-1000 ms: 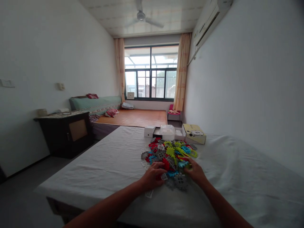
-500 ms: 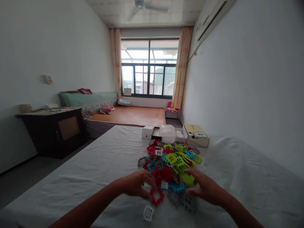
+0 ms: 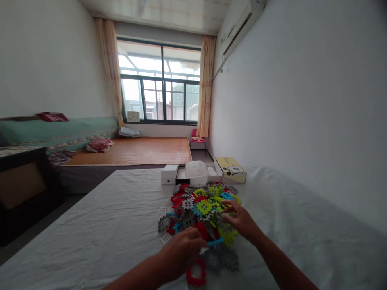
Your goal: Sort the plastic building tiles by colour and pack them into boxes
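A heap of plastic interlocking building pieces point(image 3: 204, 207) in red, grey, blue and yellow-green lies on the sheet. My left hand point(image 3: 184, 251) is at its near side, fingers curled together. A blue piece point(image 3: 216, 242) shows right by its fingertips, and a bit of white point(image 3: 203, 250) lies just below them. What the fingers pinch is hidden. Below this hand is a red open-frame piece point(image 3: 196, 276). My right hand point(image 3: 238, 217) hovers at the heap's right side with fingers apart, close to yellow-green pieces point(image 3: 227, 234); nothing is visibly held.
Behind the heap stand a white box point(image 3: 169, 174), a clear plastic container point(image 3: 196, 171) and a yellow cartoon box point(image 3: 231, 170). White window pieces point(image 3: 166, 239) lie along the left edge. The surface has a pale sheet point(image 3: 99, 229); a bed point(image 3: 145, 150) is beyond.
The view has turned to the right. My left hand has left the red frame piece and closed its fingers farther into the heap. My right hand has moved up the heap's right side.
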Motion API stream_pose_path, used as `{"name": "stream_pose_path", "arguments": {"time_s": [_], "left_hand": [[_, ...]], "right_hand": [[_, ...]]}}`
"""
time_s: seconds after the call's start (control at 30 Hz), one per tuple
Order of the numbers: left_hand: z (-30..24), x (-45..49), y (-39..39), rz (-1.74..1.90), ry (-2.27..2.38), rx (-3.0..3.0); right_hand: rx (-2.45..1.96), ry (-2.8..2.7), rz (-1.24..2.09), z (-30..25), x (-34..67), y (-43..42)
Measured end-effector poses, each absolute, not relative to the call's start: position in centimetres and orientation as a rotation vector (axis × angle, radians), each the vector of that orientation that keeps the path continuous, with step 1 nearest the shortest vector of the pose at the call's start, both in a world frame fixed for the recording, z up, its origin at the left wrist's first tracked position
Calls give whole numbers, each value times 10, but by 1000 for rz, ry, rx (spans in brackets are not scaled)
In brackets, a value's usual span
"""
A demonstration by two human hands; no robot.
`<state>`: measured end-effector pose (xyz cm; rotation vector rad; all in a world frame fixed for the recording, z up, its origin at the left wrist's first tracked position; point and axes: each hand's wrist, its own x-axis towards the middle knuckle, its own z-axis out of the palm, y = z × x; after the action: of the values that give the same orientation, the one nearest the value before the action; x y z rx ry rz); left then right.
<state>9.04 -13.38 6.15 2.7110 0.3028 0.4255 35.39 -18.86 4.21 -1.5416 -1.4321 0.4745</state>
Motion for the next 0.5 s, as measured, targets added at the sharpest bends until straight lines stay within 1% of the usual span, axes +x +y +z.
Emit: {"name": "stream_pose_path", "arguments": {"time_s": [0.07, 0.13, 0.2, 0.3, 0.4, 0.5], "left_hand": [[67, 104, -118, 605, 442, 2670], [69, 113, -100, 744, 573, 2622], [68, 116, -82, 833, 719, 2580], [58, 114, -59, 909, 976, 2501], [42, 106, -42, 950, 1223, 2415], [23, 97, -30, 962, 1399, 2314]], "right_hand": [[-1567, -1351, 410, 43, 376, -159], [-1696, -1266, 297, 39, 406, -132], [-1801, -1210, 240, 33, 438, -112], [-1859, -1226, 254, 22, 471, -94], [-1860, -1316, 273, 11, 472, -81], [-1829, -1419, 292, -1, 451, -72]]}}
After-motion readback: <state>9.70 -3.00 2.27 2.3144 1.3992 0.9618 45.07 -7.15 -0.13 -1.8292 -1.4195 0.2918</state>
